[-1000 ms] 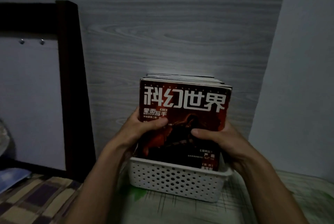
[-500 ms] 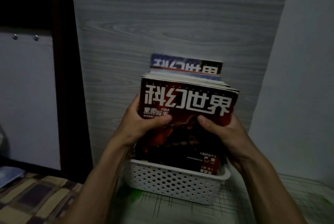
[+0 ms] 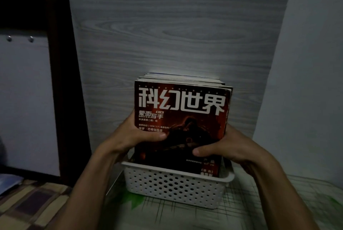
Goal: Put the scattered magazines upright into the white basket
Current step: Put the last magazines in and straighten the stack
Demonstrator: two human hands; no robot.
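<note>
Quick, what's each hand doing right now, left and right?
Left hand: grips the left side of the magazines, thumb across the front cover.
Right hand: grips their right side, thumb on the cover.

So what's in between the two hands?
In the head view, the stack of magazines stands upright in the white basket, with the left hand and right hand gripping its sides.

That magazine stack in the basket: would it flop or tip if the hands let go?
The magazines look thin, so singly floppy; packed together they probably stand stiff. They rise well above the basket rim, so they might lean. Many issues: likely heavy.
</note>
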